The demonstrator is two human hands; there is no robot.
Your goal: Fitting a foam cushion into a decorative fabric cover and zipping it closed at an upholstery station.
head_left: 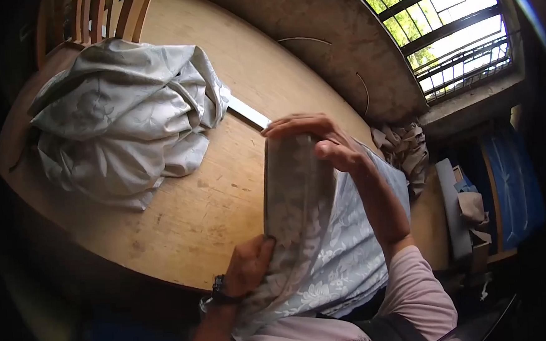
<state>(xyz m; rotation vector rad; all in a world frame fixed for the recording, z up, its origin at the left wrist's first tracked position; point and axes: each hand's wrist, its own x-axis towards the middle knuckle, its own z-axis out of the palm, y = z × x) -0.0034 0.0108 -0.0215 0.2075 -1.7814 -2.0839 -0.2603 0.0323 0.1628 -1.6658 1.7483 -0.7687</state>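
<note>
A thick, box-shaped cushion in silvery-grey floral fabric stands on edge against my body, at the table's near side. A seam or piping runs along its shaded narrow side, which faces the table. My right hand curves over its upper far end, fingers across the top and thumb on the near side. Lower down, my left hand, with a dark watch at the wrist, grips the cushion's left edge; its fingertips are partly hidden. The broad floral face slopes down to the right under my right forearm.
A crumpled heap of matching fabric lies on the wooden table at left. A flat white strip sticks out beside it. Slatted chair backs stand far left. Brown cloth is bunched below the barred window; blue-wrapped panels stand right.
</note>
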